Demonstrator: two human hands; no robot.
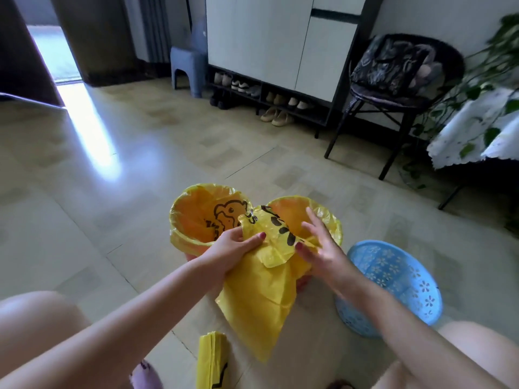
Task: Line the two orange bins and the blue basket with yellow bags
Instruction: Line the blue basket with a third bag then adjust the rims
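Two orange bins stand side by side on the floor. The left bin has a yellow bag folded over its rim. The right bin also shows yellow plastic over its far rim. A loose yellow bag with black print hangs in front of the right bin. My left hand grips its upper left edge. My right hand pinches the bag's top edge with thumb and forefinger, the other fingers spread. The blue basket lies to the right with no bag in it.
A folded stack of yellow bags lies on the floor near my knees. Farther back stand a shoe cabinet, a grey stool and a dark chair. A plant and a cloth-covered table are at the right.
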